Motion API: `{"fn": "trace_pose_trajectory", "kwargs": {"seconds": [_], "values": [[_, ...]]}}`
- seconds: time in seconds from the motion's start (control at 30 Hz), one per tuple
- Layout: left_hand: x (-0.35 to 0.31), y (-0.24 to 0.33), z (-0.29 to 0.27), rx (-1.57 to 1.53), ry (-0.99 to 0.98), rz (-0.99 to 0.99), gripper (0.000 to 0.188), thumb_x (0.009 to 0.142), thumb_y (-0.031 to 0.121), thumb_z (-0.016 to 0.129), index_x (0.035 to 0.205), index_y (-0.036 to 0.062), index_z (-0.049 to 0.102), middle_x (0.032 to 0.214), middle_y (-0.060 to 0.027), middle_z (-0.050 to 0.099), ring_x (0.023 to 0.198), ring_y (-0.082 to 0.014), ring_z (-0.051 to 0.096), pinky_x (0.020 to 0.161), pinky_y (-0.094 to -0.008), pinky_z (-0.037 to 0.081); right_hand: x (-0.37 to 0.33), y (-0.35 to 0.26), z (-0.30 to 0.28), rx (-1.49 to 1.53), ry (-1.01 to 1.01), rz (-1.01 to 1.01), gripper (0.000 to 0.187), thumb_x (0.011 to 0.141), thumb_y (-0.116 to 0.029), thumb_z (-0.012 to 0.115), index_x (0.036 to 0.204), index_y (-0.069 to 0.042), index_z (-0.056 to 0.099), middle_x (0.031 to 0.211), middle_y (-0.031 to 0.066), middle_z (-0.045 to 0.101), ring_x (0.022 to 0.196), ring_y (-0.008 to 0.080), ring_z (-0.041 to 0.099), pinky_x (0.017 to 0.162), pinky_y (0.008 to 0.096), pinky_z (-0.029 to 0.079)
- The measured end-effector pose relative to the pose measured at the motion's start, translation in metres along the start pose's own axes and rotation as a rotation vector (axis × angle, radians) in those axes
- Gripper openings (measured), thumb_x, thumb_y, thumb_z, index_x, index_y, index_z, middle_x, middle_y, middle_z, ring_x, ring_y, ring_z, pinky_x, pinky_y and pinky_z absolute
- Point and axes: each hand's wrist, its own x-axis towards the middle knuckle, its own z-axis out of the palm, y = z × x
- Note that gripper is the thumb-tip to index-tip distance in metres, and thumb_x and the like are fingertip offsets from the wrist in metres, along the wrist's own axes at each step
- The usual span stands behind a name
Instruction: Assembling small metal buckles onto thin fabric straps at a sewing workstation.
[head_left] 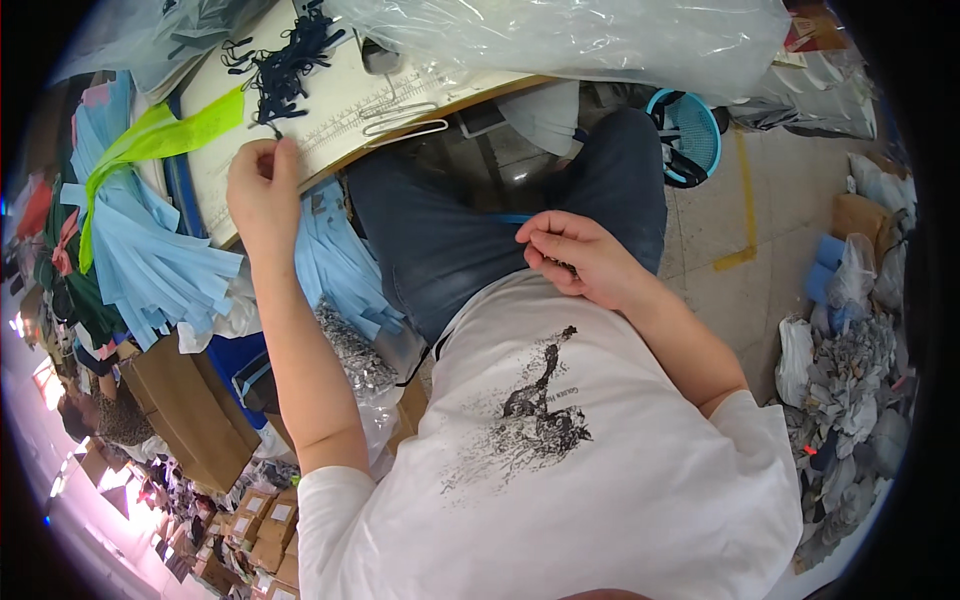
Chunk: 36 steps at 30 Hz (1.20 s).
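1. Head view: navy cords [288,68], piled on tabletop [212,176].
2. Left hand [262,205]: fingers narrow, at cords' edge; grip unclear.
3. Right hand [592,256]: fingers curled, contents unclear.
4. We judge: picking; next calls for separating one.

Even, moderately bright light reaches my left fingers [286,155] and right fingers [552,222], both fairly clear. Above them, white glare streaks clear plastic [570,35]. Shade gathers under the surface [210,170], beyond the right fingers. Far lower left of both, pinkish glow washes out detail; fisheye edges bend into black.
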Motion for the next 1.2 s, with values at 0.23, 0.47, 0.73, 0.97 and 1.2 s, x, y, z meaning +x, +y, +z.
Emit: {"fn": "trace_pose_trajectory", "kwargs": {"seconds": [0.23,0.47,0.73,0.97,1.2], "values": [[0.018,-0.010,-0.026,-0.438,0.183,0.012,0.020,0.085,0.015,0.071,0.094,-0.0018,0.064,0.078,-0.0007,0.063,0.067,-0.0062,0.053,0.062,-0.0207,0.043,-0.001,0.005,-0.012,0.030,0.029,0.032,0.016,0.097,-0.009,0.048,0.108,-0.001,0.056,0.089,0.0070,0.058,0.056,0.0034,0.041,0.040,0.0160,0.025],[0.067,0.026,-0.059,0.416,0.044,0.259,0.027,0.092,0.019,0.053,0.114,0.0092,0.065,0.090,-0.0104,0.065,0.080,-0.0170,0.061,0.074,-0.0268,0.046,0.000,0.014,-0.017,0.067,-0.007,0.098,0.017,0.097,-0.008,0.046,0.109,0.000,0.056,0.089,0.0071,0.058,0.055,0.0034,0.039,0.040,0.0158,0.024],[0.065,0.021,-0.071,0.287,0.310,0.289,0.028,0.094,0.026,0.056,0.107,0.0031,0.066,0.093,-0.0067,0.066,0.079,-0.0163,0.059,0.075,-0.0260,0.045,0.000,0.016,-0.022,-0.008,0.046,0.137,0.018,0.099,-0.016,0.048,0.109,-0.002,0.055,0.084,0.0070,0.058,0.048,0.0033,0.034,0.040,0.0167,0.024],[0.046,0.001,-0.111,-0.533,0.483,0.263,0.021,0.095,0.007,0.054,0.106,-0.0070,0.063,0.089,-0.0108,0.064,0.077,-0.0146,0.057,0.068,-0.0245,0.044,-0.004,0.028,-0.042,0.096,-0.055,0.023,0.024,0.099,-0.025,0.053,0.103,-0.002,0.060,0.067,0.0012,0.052,0.048,0.0033,0.033,0.042,0.0188,0.024],[0.010,0.004,-0.116,-0.896,0.327,0.337,0.023,0.092,-0.003,0.051,0.113,-0.0093,0.058,0.088,-0.0169,0.057,0.073,-0.0197,0.046,0.063,-0.0320,0.035,0.003,0.013,-0.033,0.104,-0.038,0.058,0.022,0.096,-0.015,0.056,0.110,0.000,0.063,0.075,0.0008,0.054,0.050,0.0023,0.033,0.043,0.0188,0.024]]}}
